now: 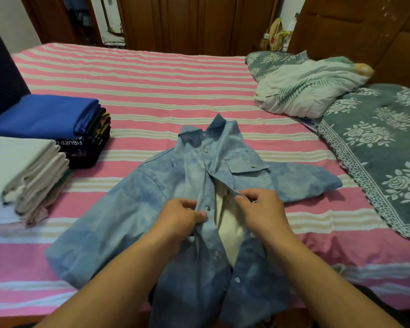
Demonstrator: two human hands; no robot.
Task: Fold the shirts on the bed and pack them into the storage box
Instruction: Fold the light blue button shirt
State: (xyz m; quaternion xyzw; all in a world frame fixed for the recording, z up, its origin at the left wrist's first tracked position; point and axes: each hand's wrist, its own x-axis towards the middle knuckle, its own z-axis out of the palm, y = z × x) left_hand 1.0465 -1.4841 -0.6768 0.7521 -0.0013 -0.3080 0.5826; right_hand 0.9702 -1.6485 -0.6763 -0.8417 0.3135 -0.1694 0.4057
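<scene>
Fingers of both hands pinch denim shirt plackets | hem cut off below

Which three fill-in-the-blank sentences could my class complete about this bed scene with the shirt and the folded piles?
1. Both hands, the left hand and the right hand, grip the front edges of the blue ____ shirt.
2. The shirt's chest pocket is closed with a ____.
3. The top item of the dark folded stack is coloured ____.
4. The bedsheet has pink and white ____.

Missing words: denim; snap button; blue; stripes
</scene>
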